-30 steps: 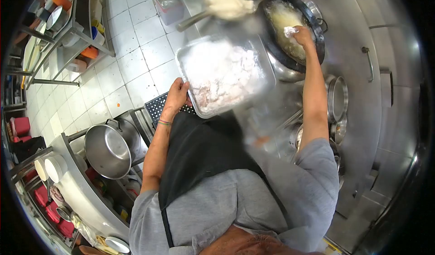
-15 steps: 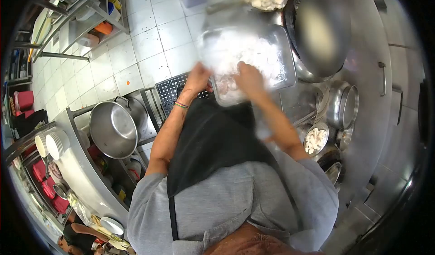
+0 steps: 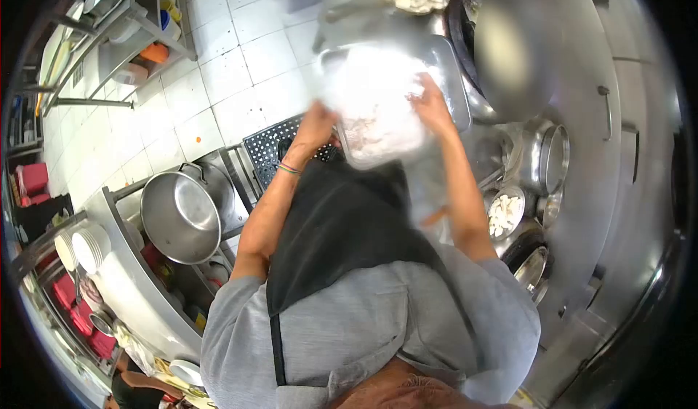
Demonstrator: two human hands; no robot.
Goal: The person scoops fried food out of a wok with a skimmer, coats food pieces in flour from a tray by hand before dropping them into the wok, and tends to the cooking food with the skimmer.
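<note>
Left hand (image 3: 316, 127): grip clenched on left edge of tray (image 3: 458, 107). Right hand (image 3: 430, 105): over tray, fingers bent at white-coated pieces (image 3: 378, 129) (glare and blur; cannot tell whether grip holds any). Tray located just beyond black apron (image 3: 349, 227), beside dark wok (image 3: 456, 42). Bowl of pale pieces (image 3: 505, 213) noted nearer person, right side. Large steel pot (image 3: 180, 216) at left, well apart from tray.
</note>
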